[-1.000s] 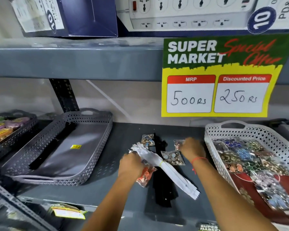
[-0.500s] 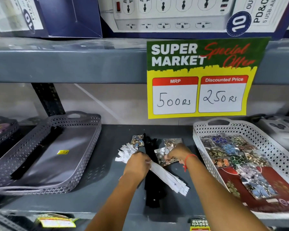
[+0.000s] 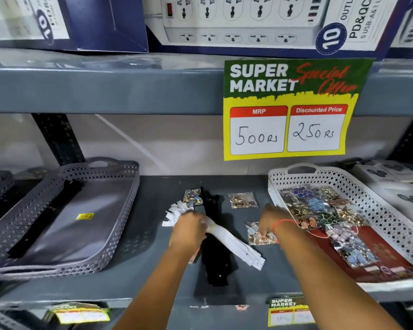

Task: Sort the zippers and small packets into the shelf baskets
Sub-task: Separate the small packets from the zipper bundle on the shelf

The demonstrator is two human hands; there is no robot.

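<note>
Right hand (image 3: 271, 219) shifted toward white basket (image 3: 391, 225), grip clamped on packet (image 3: 260, 234); left hand (image 3: 188, 231) clamped on white zippers (image 3: 236, 246).

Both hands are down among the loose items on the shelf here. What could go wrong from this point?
1. The left hand grips the white zipper bundle, which lies across the black zippers; lifting may drag them toward the shelf edge.
2. The right hand pinches a small packet; its grip looks light, so it could slip before reaching the white basket.
</note>
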